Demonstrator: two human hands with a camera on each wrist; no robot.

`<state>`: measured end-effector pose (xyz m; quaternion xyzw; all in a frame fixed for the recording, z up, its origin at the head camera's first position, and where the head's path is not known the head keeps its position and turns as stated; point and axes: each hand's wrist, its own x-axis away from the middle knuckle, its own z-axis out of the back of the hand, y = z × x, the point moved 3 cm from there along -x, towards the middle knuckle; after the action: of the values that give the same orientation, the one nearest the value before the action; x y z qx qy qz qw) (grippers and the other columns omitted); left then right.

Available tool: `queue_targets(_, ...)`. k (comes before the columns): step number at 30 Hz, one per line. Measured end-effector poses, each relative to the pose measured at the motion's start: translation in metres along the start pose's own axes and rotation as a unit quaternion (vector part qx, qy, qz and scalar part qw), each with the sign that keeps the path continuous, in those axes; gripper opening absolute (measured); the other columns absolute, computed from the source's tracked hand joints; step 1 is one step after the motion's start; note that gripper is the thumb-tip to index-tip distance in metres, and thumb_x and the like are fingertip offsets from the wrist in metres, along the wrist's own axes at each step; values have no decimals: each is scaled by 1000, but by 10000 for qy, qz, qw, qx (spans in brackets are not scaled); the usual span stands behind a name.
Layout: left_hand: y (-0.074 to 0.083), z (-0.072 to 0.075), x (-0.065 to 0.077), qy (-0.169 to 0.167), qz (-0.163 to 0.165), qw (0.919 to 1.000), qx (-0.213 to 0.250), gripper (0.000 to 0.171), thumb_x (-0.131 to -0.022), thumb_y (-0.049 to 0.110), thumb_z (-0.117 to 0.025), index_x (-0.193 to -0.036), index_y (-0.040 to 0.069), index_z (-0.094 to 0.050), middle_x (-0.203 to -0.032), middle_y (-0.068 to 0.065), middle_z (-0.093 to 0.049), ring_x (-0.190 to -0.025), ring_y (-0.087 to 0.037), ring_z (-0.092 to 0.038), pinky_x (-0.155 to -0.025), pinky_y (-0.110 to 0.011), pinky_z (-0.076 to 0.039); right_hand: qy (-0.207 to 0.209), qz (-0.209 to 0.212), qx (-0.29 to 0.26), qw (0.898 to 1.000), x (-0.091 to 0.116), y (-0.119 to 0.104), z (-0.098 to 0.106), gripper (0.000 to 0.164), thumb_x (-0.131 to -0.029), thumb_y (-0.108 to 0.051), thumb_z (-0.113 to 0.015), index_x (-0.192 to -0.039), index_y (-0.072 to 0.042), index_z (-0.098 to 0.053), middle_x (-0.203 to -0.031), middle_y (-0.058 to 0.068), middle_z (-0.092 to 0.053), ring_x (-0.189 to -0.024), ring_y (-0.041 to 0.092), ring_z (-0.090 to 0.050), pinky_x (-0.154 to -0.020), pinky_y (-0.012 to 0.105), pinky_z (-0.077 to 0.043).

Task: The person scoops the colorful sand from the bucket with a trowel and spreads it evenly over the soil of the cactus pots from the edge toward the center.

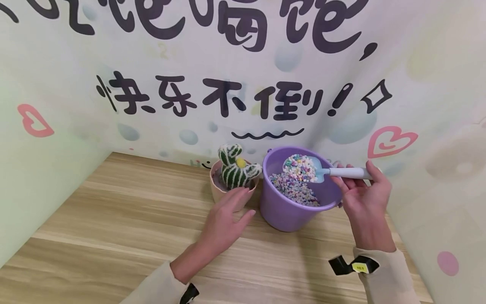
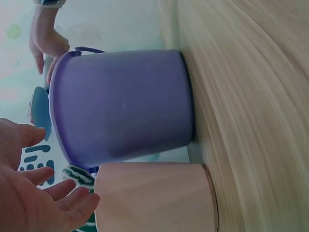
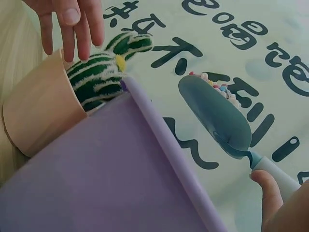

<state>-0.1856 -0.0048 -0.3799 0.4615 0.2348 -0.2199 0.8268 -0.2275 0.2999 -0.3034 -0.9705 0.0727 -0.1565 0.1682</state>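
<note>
My right hand [image 1: 366, 196] grips the pale handle of a small light-blue shovel [image 1: 320, 169] above the purple bucket [image 1: 284, 215]. A heap of colorful little pebbles [image 1: 300, 167] fills the shovel's blade, which is held roughly level. More pebbles [image 1: 294, 190] lie inside the bucket. To its left stands a pink flowerpot [image 2: 154, 193] with a green-and-white knitted cactus [image 3: 96, 72] bearing a yellow bloom. With fingers extended, my left hand [image 1: 224, 221] is at the pot's near rim; whether it touches the rim I cannot tell.
Pot and bucket stand on a wood-grain table [image 1: 125, 211], close to a white printed backdrop [image 1: 159, 131] with black lettering. Side panels rise at the left and right. The bucket's handle [image 2: 91, 49] hangs by its rim.
</note>
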Motion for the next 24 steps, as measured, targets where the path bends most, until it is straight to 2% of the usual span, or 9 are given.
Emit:
queue_targets(8, -6, 8, -1, 259, -157, 9990, -338, 49, -82, 15, -78, -127, 2, -61, -127, -15, -61, -119, -27, -57, -99, -41, -49, -18, 133, 429, 9990, 14, -1, 8, 46, -92, -19, -65, -122, -28, -31, -119, 11, -45, -119, 32, -52, -106, 55, -33)
queue_targets(11, -10, 10, -3, 324, -169, 9983, -461, 51, -81, 15, -79, -126, 0, -61, -128, -16, -60, -121, -28, -55, -101, -42, -47, 1, 128, 453, 9989, 17, -1, 11, 43, -93, -18, -64, -120, -26, -31, -117, 11, -45, -117, 33, -53, -105, 55, -34)
queue_targets(14, -15, 12, -5, 360, -56, 9978, -545, 57, -81, 17, -79, -130, -2, -57, -132, -18, -56, -125, -30, -51, -104, -45, -44, 11, 90, 415, 9991, 20, -2, 14, 39, -93, -17, -63, -118, -24, -34, -114, 12, -46, -114, 34, -56, -104, 56, -34)
queue_targets(21, -32, 16, -11, 382, 488, 9961, -627, 77, -79, 26, -81, -141, -2, -45, -143, -20, -46, -133, -36, -42, -109, -52, -37, -61, -142, 312, 9994, 26, 0, 22, 32, -95, -17, -59, -115, -19, -36, -114, 17, -47, -113, 37, -59, -102, 57, -36)
queue_targets(24, -37, 17, -14, 434, 493, 9956, -669, 81, -78, 27, -82, -142, -3, -43, -145, -21, -44, -133, -37, -41, -109, -53, -37, -99, -150, 340, 9993, 28, 1, 24, 31, -96, -17, -59, -115, -19, -35, -113, 16, -48, -112, 37, -59, -100, 58, -40)
